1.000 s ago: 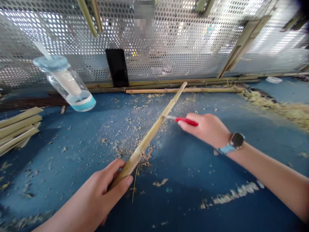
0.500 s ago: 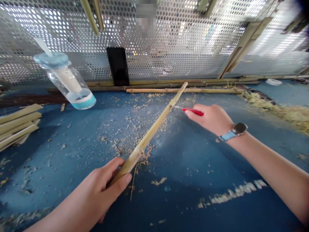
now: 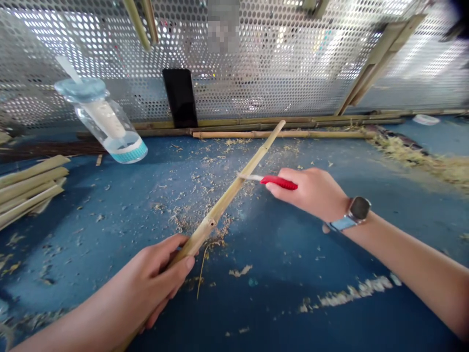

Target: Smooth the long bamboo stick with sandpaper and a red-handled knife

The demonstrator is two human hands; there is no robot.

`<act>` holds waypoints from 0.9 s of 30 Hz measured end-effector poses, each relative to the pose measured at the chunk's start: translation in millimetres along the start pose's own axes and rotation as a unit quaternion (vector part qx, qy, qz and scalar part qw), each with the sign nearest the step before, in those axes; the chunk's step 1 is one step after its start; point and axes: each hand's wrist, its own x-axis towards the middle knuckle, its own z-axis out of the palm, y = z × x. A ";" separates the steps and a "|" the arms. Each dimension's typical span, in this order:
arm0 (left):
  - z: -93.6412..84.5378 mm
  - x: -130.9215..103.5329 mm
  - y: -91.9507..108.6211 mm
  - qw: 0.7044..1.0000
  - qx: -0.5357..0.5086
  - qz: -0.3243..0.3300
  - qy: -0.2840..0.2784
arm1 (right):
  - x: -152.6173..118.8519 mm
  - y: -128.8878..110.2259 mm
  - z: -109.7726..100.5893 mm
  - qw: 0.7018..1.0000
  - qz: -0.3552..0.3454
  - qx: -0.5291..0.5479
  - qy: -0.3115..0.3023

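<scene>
Left hand (image 3: 161,278): grip closed round bamboo stick (image 3: 229,194); right (image 3: 313,193) clenches red-handled knife (image 3: 279,183).

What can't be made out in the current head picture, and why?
Head view, all four:
Pale jointed bamboo pole, gripped stretch: covered by the left hand.
Red-handled metal knife, handle's butt: inside the right hand.
Dark-faced, blue-strapped watch, display: too small.
Surroundings beyond the grey perforated metal screen: blurred, broken up by it.
</scene>
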 end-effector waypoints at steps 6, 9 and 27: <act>0.2 -0.2 4.4 1.000 0.003 -0.004 0.004 | 5.5 8.1 0.1 1.000 0.008 0.005 -0.002; -0.7 0.0 5.1 1.000 -0.007 -0.001 -0.009 | 5.9 7.9 1.0 1.000 0.013 0.013 0.001; -1.0 1.2 -5.2 1.000 0.020 0.006 0.006 | 1.0 11.6 -5.6 0.998 0.015 -0.052 0.015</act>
